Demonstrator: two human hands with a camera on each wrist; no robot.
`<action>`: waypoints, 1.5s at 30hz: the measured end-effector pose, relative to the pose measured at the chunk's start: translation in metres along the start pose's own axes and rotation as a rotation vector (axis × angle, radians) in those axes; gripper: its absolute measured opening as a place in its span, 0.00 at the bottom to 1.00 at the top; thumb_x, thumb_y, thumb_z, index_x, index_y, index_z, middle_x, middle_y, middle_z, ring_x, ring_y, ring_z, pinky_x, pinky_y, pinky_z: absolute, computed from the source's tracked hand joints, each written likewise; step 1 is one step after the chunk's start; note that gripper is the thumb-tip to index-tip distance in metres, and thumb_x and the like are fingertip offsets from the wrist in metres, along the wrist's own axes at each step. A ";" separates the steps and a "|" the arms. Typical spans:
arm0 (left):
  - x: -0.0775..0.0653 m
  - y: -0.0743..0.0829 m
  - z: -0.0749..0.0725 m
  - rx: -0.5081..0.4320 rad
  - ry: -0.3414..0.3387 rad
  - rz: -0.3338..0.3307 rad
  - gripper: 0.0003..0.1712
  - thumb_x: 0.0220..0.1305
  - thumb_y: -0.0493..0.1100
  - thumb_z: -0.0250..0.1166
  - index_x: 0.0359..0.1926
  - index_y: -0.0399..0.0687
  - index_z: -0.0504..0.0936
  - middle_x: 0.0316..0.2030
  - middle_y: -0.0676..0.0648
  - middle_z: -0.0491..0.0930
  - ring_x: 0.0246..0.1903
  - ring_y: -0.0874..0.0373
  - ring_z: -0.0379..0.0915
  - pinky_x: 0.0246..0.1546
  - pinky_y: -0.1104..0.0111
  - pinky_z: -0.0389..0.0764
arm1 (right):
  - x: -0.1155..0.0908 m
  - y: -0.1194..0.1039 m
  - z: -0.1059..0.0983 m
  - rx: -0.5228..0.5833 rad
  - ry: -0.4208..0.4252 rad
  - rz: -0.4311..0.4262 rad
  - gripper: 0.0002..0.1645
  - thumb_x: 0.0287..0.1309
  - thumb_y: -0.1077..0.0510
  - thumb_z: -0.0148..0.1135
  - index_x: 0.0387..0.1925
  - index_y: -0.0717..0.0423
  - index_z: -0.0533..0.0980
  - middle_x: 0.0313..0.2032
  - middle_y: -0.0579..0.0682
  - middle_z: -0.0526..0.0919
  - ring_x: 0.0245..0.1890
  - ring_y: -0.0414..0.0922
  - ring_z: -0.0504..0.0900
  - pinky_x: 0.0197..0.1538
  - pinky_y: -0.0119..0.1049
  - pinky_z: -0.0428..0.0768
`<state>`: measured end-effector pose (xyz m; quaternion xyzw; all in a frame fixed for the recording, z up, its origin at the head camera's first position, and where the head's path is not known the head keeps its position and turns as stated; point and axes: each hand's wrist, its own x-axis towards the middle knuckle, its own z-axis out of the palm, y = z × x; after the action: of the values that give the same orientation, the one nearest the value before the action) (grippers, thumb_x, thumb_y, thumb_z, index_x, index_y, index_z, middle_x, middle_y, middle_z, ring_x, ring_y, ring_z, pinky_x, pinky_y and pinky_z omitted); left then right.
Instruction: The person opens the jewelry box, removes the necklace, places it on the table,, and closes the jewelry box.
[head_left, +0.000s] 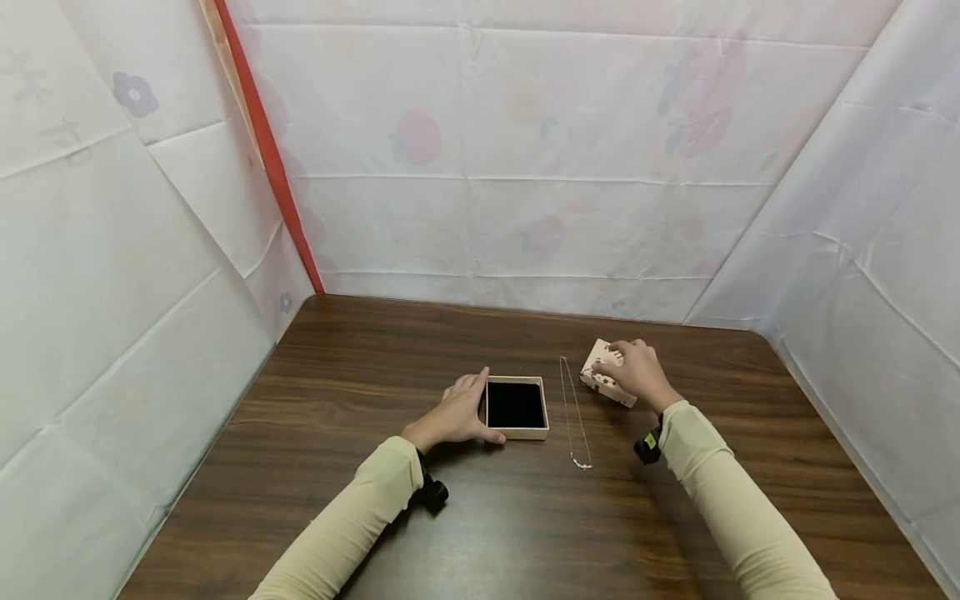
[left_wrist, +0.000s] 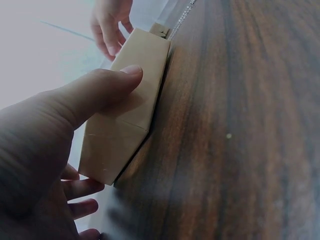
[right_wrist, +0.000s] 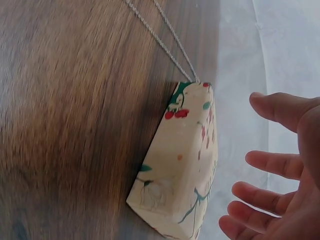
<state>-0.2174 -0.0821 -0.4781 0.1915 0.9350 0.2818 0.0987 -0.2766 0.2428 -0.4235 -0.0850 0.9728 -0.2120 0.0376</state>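
In the head view, an open jewelry box base [head_left: 517,432] with a black insert [head_left: 516,405] sits on the table. My left hand [head_left: 459,412] holds it from the left, thumb along the near wall and fingers toward the far left corner. The left wrist view shows the thumb [left_wrist: 112,87] lying on the box's plain cream wall [left_wrist: 135,97]. A floral box lid [right_wrist: 175,155] lies tilted in heading to the right. Over it hovers my right hand [head_left: 637,372], its fingers spread and apart from the lid in the right wrist view. Between box and lid stretches a thin necklace [head_left: 579,417].
The dark wood-grain table [head_left: 525,533] is bounded by pale cloth hangings [head_left: 480,233] at the back and both sides. A red strip [head_left: 273,158] runs down the back left corner. The necklace's beaded part [head_left: 581,464] lies toward the near side.
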 end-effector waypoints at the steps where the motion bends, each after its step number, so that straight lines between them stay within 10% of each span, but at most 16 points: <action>1: 0.000 0.000 0.000 0.001 -0.001 -0.002 0.73 0.42 0.64 0.78 0.77 0.41 0.43 0.73 0.38 0.56 0.73 0.41 0.47 0.69 0.42 0.52 | 0.001 0.001 0.000 0.001 -0.004 0.004 0.38 0.62 0.43 0.62 0.63 0.67 0.70 0.61 0.73 0.69 0.63 0.71 0.61 0.62 0.63 0.64; 29: -0.006 -0.004 -0.001 -0.002 -0.014 -0.015 0.74 0.43 0.64 0.77 0.77 0.42 0.40 0.77 0.41 0.45 0.77 0.45 0.38 0.71 0.43 0.45 | 0.012 0.032 0.009 -0.050 -0.210 0.042 0.64 0.48 0.39 0.73 0.72 0.69 0.50 0.68 0.76 0.56 0.68 0.73 0.51 0.66 0.67 0.55; 45: -0.007 -0.004 -0.001 -0.010 -0.006 -0.020 0.73 0.43 0.63 0.77 0.77 0.44 0.41 0.77 0.42 0.46 0.77 0.44 0.37 0.70 0.42 0.47 | 0.008 0.032 0.011 -0.045 -0.134 0.007 0.61 0.50 0.37 0.71 0.71 0.70 0.54 0.66 0.73 0.63 0.67 0.72 0.56 0.64 0.67 0.60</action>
<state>-0.2125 -0.0881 -0.4789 0.1824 0.9352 0.2847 0.1053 -0.2884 0.2657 -0.4473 -0.0964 0.9730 -0.1835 0.1016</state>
